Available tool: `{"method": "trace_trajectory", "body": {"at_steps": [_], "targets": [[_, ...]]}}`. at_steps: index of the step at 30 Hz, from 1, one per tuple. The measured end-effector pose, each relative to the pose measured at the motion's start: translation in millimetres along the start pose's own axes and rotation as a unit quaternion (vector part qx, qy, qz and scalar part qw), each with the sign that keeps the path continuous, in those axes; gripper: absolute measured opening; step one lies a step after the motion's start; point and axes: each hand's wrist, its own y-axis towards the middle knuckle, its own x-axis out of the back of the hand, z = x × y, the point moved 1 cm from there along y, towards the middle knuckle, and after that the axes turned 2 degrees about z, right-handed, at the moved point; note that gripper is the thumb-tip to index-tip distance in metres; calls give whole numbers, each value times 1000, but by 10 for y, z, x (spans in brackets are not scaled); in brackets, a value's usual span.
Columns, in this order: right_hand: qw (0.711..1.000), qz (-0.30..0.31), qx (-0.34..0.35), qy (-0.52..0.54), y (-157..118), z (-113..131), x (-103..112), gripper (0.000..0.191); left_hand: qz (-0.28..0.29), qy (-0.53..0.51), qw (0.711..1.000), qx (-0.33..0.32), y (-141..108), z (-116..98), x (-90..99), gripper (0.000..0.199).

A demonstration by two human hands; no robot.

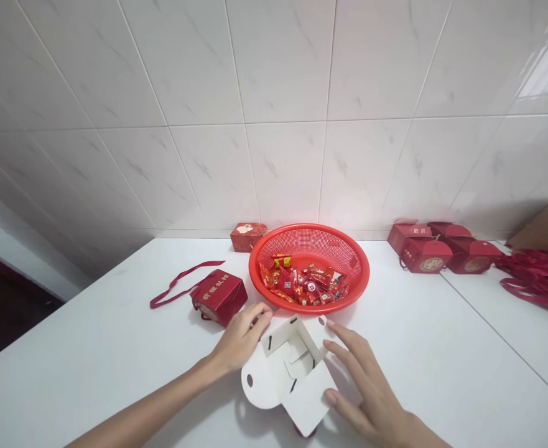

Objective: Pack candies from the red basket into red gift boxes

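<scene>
White-lined box (279, 373), its flaps (307, 401) splayed, is framed between the left hand (241, 337), loosely curled, any grip unclear, and the right hand (371, 386), spread wide, flaps touched but ungripped; light, even pressure is best applied, so that creasing is avoided

This was an indoor room with a plain, domestic look, though whether it was a home or a small workroom could not be told. Large, glossy, pale tiles (283, 74) with grey veining covered the wall, as in a kitchen or utility room, and a bright reflection (547, 71) lay on them at the upper right. A smooth white table (110, 354) stood against the wall, a seam running across its right part. The red plastic basket (254, 274) was of a household kind, and the wrapped sweets (313, 283) and red gift boxes (425, 256) suggested hand packing.
</scene>
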Motion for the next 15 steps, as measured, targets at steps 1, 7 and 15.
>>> {"method": "trace_trajectory", "body": {"at_steps": [1,7,15], "targets": [[1000,-7,8,8,63,-22,78,44,4,26,1000,-13,24,-39,75,39],[997,-50,-31,53,676,-327,393,23,-3,138,984,-110,316,-451,634,38],[951,2,-231,204,1523,-883,-31,14,256,359,897,-43,1314,-529,391,52]]}}
